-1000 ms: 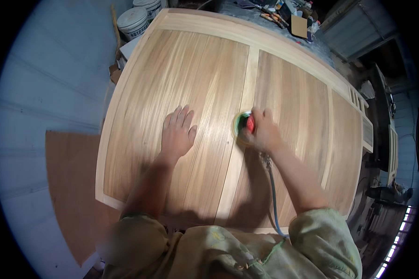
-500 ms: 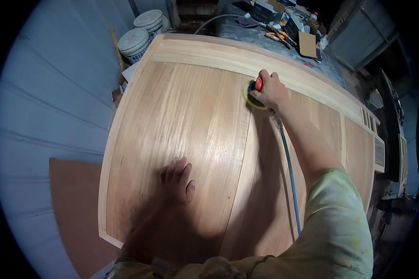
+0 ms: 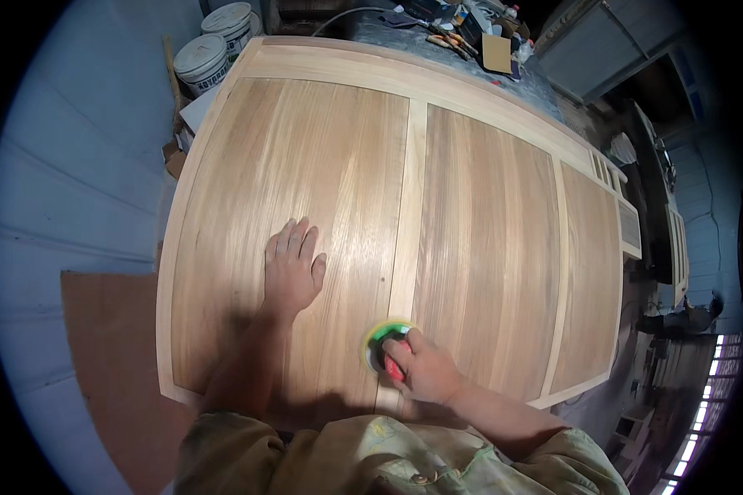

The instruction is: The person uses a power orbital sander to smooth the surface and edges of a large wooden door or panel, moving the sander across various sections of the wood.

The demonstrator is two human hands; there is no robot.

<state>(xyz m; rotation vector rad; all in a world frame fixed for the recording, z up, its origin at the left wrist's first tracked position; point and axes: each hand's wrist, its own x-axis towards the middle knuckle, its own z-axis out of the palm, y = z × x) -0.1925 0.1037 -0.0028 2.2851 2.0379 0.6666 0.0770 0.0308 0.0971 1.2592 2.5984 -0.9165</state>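
The right hand [image 3: 425, 363] is closed firmly round the red top of the sander [image 3: 398, 361], the fingers bent over it. Under that grip the sander's green and yellow disc sits on the pale strip [image 3: 413, 190] and laps onto the edge of the left panel [image 3: 330, 165]. The left hand [image 3: 291, 268] is left of the grip and farther from the body, open and palm down on that panel, fingers slightly apart, holding nothing.

The board lies beneath the grip and reaches out on every side of it. Its parts are already joined: the strip runs away from the grip to the rail [image 3: 421, 82], with the middle panel [image 3: 487, 206] to the grip's right and the right panel [image 3: 590, 272] past that.

All this wood is bare, with no coat of colour to be seen, so I judge it to be at the smoothing stage, and unfinished while the disc is down on the strip. A small dark spot [image 3: 382, 280] remains on the left panel, just ahead of the grip. No line parts worked wood from unworked; with shadow over the near edge and fine grain lost at this scale, I cannot tell how much smoothing is left.
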